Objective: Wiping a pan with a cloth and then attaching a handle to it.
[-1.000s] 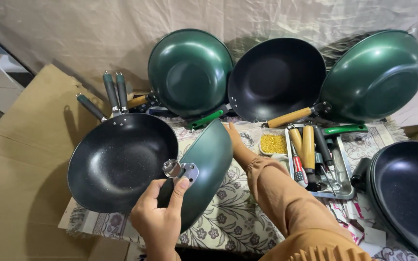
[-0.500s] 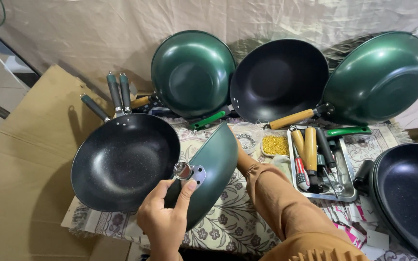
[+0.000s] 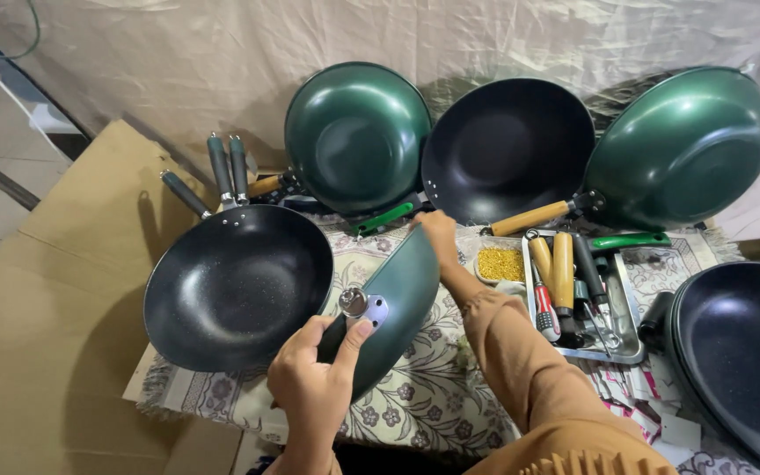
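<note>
On my left lies a black wok (image 3: 237, 286), mouth up, its rim just beside the green wok (image 3: 398, 303) I hold tilted on edge between my hands, its long line running from near me away toward the far pans. My left hand (image 3: 314, 387) is the nearer one, fingers closed around the dark handle stub, thumb up by the shiny metal bracket (image 3: 362, 305). My right hand (image 3: 439, 236) reaches across to the far rim and curls over it. Right of my sleeve sits a tool tray (image 3: 624, 347).
</note>
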